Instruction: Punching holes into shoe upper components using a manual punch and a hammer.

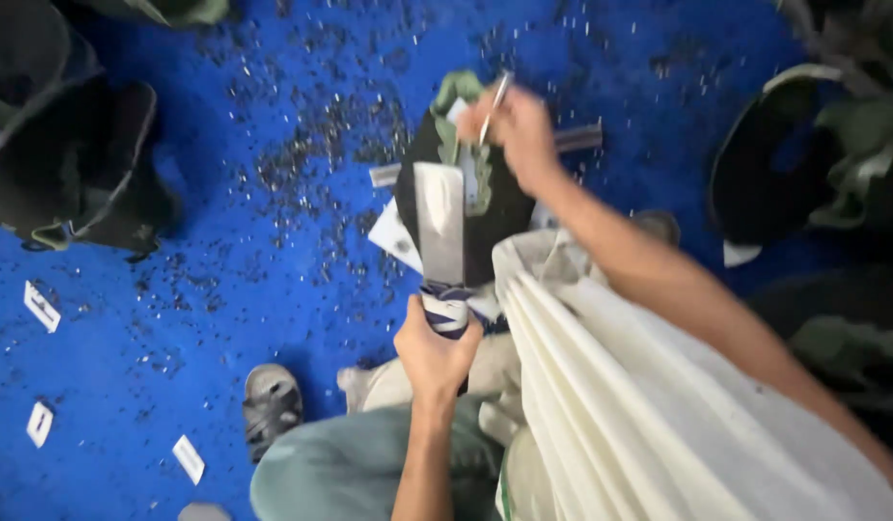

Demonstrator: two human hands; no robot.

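**Blade and cap at frame centre**

White folded cloth [659, 405] fills the lower right. Beside it, the left hand [435, 352] fists a wrapped-handled flat blade [440, 232], upright: stiff, probably sharp, best gripped by the handle. The right hand [519, 130], arm outstretched, pinches a thin metal tool [495, 96] over the soft black cap piece [494, 207], above the blue floor [224, 289].

Two hands show: the left hand [432, 352] and the right hand [512, 130]. One wide flat blade [439, 224], one thin metal tool [494, 96], one black cap piece [499, 207]. One sandal [271, 403]. One white cloth [639, 386]. Three small white tags [41, 306] on the blue floor [224, 270]. Countless tiny scraps.
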